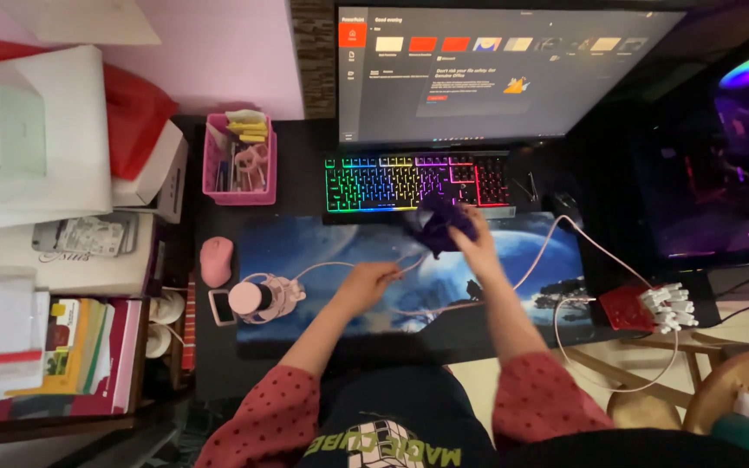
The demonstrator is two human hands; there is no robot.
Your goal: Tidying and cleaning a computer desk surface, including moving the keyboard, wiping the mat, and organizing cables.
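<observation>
At a dark desk, I am holding a crumpled purple cloth (438, 223) bunched in my right hand (477, 250), fingers closed on it, just in front of the rainbow-lit keyboard (392, 182). The cloth is hiding part of the keyboard's lower right keys, and its folds are too dark to show any edge or long axis; it is hanging as a shapeless lump with its loose end drooping toward me. My left hand (367, 282) is curling around a thin pink cable (548, 251) over the blue planet-print desk mat (305, 238); how tightly it is gripping I cannot tell. The cable is running left to right across the mat, looping off the desk's right edge, where it is getting lost. A pink bottle (257, 297) is standing at the mat's left edge, a pink mouse (216, 260) just beyond. The monitor (496, 74) is being cut off at the top.
</observation>
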